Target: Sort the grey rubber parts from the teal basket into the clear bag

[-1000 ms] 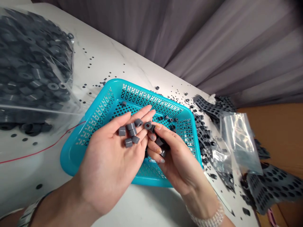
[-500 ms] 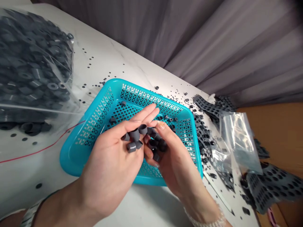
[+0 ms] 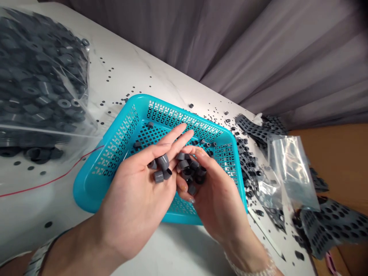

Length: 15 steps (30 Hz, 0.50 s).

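Note:
My left hand (image 3: 138,195) lies palm up over a turquoise plastic basket (image 3: 115,153), fingers stretched toward the far rim. A few small grey rubber sleeves (image 3: 160,168) rest on its fingers. My right hand (image 3: 212,195) is cupped beside it, fingers curled round several more grey sleeves (image 3: 191,170). The two hands touch at the fingers, and the sleeves form one cluster across both. A few loose sleeves lie on the basket floor (image 3: 149,125).
A large clear bag full of grey rings (image 3: 37,88) fills the left of the white table (image 3: 143,73). Punched grey rubber sheets (image 3: 330,226), small clear bags (image 3: 290,168) and scattered scraps lie on the right. A grey curtain hangs behind. A red string (image 3: 57,180) crosses the table.
The left palm has tilted toward the right hand. Sleeves have slid from the left fingers into the cupped right hand, which has turned more palm up.

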Each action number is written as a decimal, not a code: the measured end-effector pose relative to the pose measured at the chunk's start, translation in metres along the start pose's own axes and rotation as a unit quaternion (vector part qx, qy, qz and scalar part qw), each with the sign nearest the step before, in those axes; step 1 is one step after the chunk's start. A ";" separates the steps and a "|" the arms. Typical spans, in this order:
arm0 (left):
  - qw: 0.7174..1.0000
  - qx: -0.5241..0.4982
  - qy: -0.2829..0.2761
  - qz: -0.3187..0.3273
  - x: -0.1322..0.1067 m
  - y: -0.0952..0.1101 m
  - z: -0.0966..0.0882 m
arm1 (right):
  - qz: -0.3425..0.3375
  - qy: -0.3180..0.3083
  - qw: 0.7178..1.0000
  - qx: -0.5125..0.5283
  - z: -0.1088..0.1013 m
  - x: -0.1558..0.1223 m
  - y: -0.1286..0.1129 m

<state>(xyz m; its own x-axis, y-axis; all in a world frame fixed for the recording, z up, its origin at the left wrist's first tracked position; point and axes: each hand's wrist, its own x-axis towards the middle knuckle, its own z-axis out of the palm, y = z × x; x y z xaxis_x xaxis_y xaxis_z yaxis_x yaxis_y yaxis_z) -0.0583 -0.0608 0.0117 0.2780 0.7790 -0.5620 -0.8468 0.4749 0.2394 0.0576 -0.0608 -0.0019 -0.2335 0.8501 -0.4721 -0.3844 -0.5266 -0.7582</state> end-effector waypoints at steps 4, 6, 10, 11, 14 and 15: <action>1.000 0.002 -0.005 0.006 0.002 -0.001 0.000 | -0.009 -0.010 1.000 -0.017 0.000 -0.001 0.001; 1.000 0.007 -0.009 0.013 0.002 -0.001 0.000 | -0.011 -0.015 0.999 -0.042 0.000 -0.003 0.001; 0.999 0.033 0.012 0.033 0.002 -0.002 -0.002 | -0.023 -0.008 0.994 -0.107 -0.001 -0.006 0.002; 0.999 0.037 0.016 0.036 0.002 -0.003 -0.003 | -0.026 -0.007 0.993 -0.119 -0.001 -0.006 0.002; 0.999 0.034 0.015 0.025 0.003 -0.004 -0.002 | -0.026 -0.003 0.992 -0.120 -0.001 -0.004 0.002; 0.999 0.031 0.011 0.017 0.003 -0.003 -0.001 | -0.025 0.000 0.994 -0.110 -0.001 -0.003 0.002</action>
<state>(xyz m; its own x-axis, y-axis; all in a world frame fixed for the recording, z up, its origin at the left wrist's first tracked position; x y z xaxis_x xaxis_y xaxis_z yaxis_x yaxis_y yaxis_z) -0.0552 -0.0609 0.0082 0.2384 0.7869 -0.5692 -0.8258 0.4727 0.3077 0.0580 -0.0645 -0.0026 -0.2200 0.8747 -0.4318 -0.1903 -0.4726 -0.8605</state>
